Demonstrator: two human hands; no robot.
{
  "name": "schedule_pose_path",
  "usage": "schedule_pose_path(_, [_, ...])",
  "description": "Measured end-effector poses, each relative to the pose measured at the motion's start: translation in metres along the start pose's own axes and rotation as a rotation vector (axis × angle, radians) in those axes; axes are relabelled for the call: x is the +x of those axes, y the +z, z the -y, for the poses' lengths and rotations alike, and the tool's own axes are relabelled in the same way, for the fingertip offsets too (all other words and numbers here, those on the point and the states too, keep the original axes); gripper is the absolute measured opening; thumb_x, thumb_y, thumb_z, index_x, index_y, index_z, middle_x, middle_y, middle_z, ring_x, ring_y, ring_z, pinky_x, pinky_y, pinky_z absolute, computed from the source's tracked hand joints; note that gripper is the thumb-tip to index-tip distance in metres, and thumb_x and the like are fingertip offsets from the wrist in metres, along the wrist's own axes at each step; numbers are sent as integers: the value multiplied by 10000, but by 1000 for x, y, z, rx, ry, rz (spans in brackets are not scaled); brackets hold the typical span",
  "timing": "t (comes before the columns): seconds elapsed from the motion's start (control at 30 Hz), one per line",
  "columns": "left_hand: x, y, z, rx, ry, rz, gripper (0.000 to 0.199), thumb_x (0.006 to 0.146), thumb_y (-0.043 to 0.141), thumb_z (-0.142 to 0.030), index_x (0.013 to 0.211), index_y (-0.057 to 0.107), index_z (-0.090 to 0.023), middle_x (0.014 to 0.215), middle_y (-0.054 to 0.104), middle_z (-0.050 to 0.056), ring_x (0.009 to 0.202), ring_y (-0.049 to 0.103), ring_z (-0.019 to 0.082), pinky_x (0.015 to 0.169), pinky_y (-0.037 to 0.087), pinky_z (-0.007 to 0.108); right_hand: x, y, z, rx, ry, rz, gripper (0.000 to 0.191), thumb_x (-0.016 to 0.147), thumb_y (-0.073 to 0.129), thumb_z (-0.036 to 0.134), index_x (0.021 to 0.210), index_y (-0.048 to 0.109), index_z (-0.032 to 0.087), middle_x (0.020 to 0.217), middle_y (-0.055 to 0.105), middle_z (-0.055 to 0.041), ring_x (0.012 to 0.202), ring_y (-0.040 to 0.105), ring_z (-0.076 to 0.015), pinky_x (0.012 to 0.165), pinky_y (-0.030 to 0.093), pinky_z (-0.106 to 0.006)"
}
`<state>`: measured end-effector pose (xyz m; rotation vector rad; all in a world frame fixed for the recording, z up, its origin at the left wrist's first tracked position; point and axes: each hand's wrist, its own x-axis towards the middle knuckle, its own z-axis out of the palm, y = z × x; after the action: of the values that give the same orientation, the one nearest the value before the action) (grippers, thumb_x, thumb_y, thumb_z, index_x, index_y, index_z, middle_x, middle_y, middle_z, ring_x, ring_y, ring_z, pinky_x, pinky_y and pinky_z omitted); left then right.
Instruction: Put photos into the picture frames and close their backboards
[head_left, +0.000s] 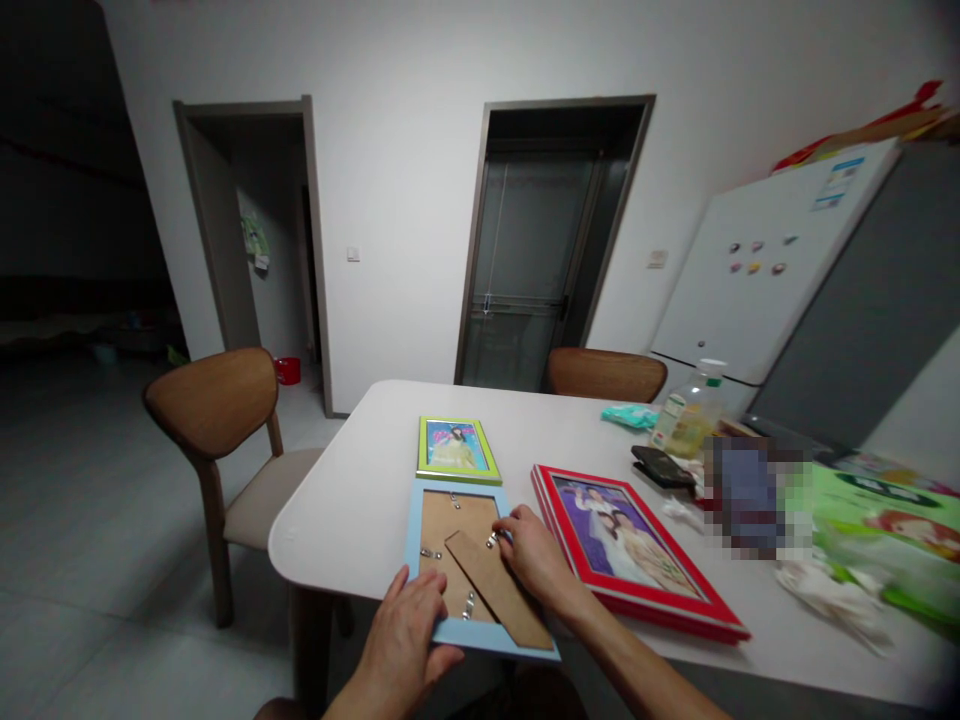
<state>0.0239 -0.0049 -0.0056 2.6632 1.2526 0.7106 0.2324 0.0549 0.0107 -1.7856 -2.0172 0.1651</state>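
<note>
A light blue picture frame (480, 632) lies face down at the table's near edge, its brown backing board and folded stand showing, with metal clips on the four sides. My left hand (409, 630) rests on its lower left edge, fingers apart, thumb at the near rim. With fingers pinched, my right hand (532, 550) is at the clip on the right side. Beyond the blue frame sits a green picture frame (457, 450), face up. To the right, red picture frames (637, 545) are stacked, the top one showing a wedding photo.
On the white table (352, 480), the right side holds a bottle (688, 410), a black wallet (663, 467), a teal packet (630, 416), crumpled tissues and a green package (885, 510). Wooden chairs stand at the left (217, 400) and far side (607, 374).
</note>
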Motion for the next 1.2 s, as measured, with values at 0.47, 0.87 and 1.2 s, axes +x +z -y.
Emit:
schedule_pose_path(0.47, [-2, -1, -4, -71, -57, 22, 387, 594, 675, -182, 944, 521, -119, 1087, 562, 139, 1064, 471, 243, 956, 289, 491, -31, -8, 41, 283, -400, 250, 106, 645, 575, 196, 694, 666, 219, 1015, 526, -44, 983, 443, -182, 843, 335, -302])
schedule_pose_path(0.87, [0, 5, -1, -75, -60, 7, 507, 588, 666, -154, 1050, 460, -110, 1111, 540, 161, 1083, 450, 255, 945, 274, 525, 6, 20, 65, 168, -278, 99, 187, 713, 495, 268, 783, 662, 221, 834, 599, -36, 830, 494, -159, 751, 335, -261])
schedule_pose_path(1.2, [-1, 2, -5, -124, -37, -61, 527, 582, 659, -134, 1068, 455, -157, 1083, 565, 121, 1055, 478, 258, 927, 300, 539, 11, 34, 68, 99, -190, 6, 144, 698, 510, 233, 705, 642, 175, 792, 597, -50, 784, 508, -146, 719, 342, -239])
